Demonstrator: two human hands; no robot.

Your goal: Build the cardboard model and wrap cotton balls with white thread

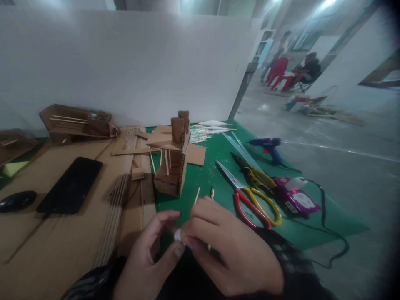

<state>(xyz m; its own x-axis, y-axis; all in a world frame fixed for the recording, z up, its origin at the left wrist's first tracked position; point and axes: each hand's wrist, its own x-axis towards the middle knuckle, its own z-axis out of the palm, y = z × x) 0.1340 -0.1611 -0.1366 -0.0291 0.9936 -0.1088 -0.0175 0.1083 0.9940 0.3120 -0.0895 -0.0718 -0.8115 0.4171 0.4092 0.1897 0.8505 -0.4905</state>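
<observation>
A small white roll-like piece [178,235], its exact kind unclear, is between my two hands just over the table's front edge. My left hand [153,250] curls around its left side, thumb tip and fingers close against it. From the right, my right hand [218,246] pinches it between thumb and bent fingers. Past the right knuckles stick out a thin wooden stick [197,195] and a dark-and-yellow pencil-like rod [212,193]; I cannot tell whether they are held or lie beneath. A cardboard model [170,179] with stick posts stands beyond my hands.
Scissors [240,191], pliers [256,173], a purple box [293,196] with a cable and a blue glue gun [268,146] lie rightward on the green mat [200,177]. Cotton-swab packs [212,127] lie behind. Leftward are a phone [73,183], mouse [18,201] and cardboard model [78,125].
</observation>
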